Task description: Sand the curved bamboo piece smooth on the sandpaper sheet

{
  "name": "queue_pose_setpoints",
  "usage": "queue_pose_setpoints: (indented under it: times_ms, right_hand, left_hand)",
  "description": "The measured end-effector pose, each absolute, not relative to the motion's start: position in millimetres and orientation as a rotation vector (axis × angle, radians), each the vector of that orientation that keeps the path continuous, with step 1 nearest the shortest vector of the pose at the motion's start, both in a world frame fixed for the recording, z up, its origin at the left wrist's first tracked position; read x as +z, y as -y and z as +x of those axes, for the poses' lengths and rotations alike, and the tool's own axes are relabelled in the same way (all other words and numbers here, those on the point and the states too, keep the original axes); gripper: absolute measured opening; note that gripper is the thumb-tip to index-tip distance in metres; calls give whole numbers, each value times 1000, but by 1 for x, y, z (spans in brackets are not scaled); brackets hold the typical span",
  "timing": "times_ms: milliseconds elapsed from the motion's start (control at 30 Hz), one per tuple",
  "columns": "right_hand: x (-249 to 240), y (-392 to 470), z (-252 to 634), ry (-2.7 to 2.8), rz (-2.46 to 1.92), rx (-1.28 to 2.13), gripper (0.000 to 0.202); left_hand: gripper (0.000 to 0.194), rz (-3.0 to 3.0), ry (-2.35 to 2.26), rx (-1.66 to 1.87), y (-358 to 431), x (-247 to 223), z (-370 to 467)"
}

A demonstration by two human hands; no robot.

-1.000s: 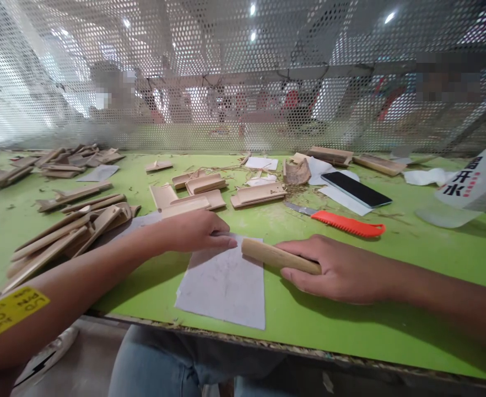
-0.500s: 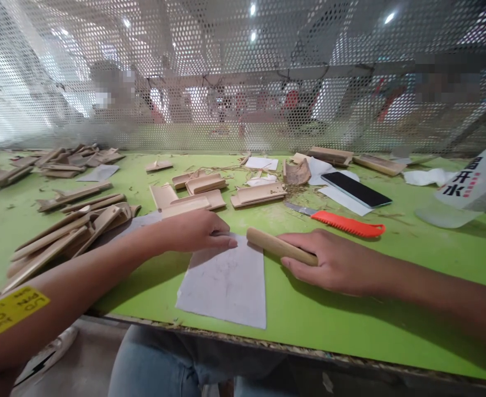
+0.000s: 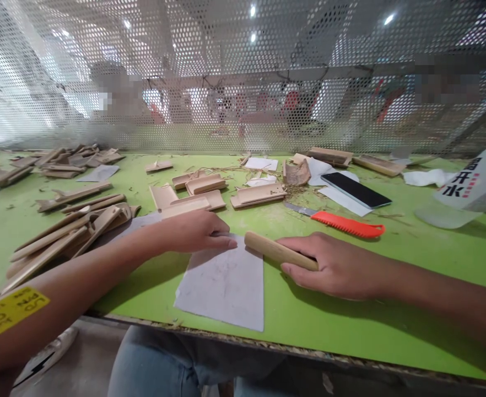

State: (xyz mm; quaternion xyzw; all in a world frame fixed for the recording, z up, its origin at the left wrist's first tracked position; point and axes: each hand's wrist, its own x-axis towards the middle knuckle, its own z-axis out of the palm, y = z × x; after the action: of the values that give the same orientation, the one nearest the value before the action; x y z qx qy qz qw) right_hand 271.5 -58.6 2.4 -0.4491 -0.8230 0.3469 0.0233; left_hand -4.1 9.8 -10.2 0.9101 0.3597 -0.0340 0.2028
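My right hand (image 3: 329,264) is wrapped round one end of a light wooden rod (image 3: 276,249), whose free end points left over the top right corner of a white paper sheet (image 3: 226,286). At the sheet's upper edge lies my left hand (image 3: 197,230), palm down, with its thumb and fingers close together; whatever may be between them is hidden. A knife with a red handle (image 3: 346,223) lies on the green table (image 3: 334,336) behind my right hand. Several curved wooden pieces (image 3: 193,204) are just behind my left hand.
Stacks of wooden strips (image 3: 73,231) lie on the left. A black phone (image 3: 356,189), crumpled white paper (image 3: 427,176) and a translucent bottle (image 3: 466,187) are at the right. A perforated metal screen (image 3: 235,110) stands along the table's far side, with a blurred person (image 3: 113,94) behind it.
My right hand and the rod have shifted very slightly down, the rod's free end a little left. The paper's lower part has moved slightly left. My left hand looks unchanged.
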Motion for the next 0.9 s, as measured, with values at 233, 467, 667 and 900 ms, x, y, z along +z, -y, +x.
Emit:
queue_pose_setpoints:
  times_ms: [233, 467, 667, 900]
  right_hand:
    - [1, 59, 274, 2540, -1368, 1092, 11]
    - [2, 60, 273, 2573, -1376, 1066, 13]
    - [1, 61, 271, 2570, -1384, 1060, 12]
    - [-6, 59, 276, 2584, -1312, 1073, 16]
  left_hand:
    - [49, 2537, -1003, -88, -10, -9, -3]
    - [50, 2524, -1029, -117, -9, -8, -3]
    - [50, 2525, -1040, -134, -10, -9, -3]
    - [50, 2528, -1021, -117, -11, -10, -3]
